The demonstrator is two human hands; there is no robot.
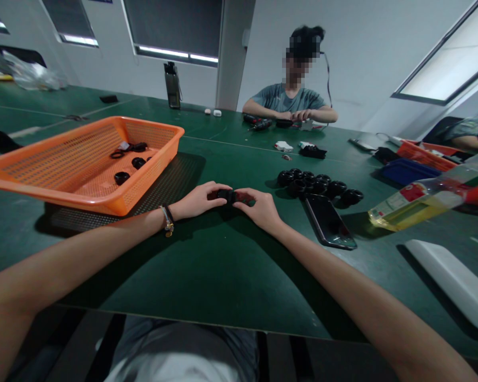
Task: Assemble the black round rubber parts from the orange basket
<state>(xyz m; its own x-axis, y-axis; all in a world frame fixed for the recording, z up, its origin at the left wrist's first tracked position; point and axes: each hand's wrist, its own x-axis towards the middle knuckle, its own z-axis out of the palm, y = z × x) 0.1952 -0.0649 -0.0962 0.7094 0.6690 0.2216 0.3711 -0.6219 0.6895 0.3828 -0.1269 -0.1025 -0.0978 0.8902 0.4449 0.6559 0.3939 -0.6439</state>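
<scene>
Both my hands meet over the green table (223,276) on one small black part (231,196). My left hand (201,200), with a bracelet at the wrist, grips the part's left end. My right hand (261,208) pinches its right end, where a bit of red shows. The part rests on or just above the tabletop; fingers hide most of it. A cluster of several black round parts (318,185) lies just right of my right hand. To the left of my left hand, an orange mesh basket (63,183) holds a few black rings.
A dark phone (330,222) lies face up next to the round parts. A tilted bottle of yellow liquid (422,204) and a white flat object (454,281) are at the right. A person sits across the table handling small items. A dark bottle (172,85) stands far back.
</scene>
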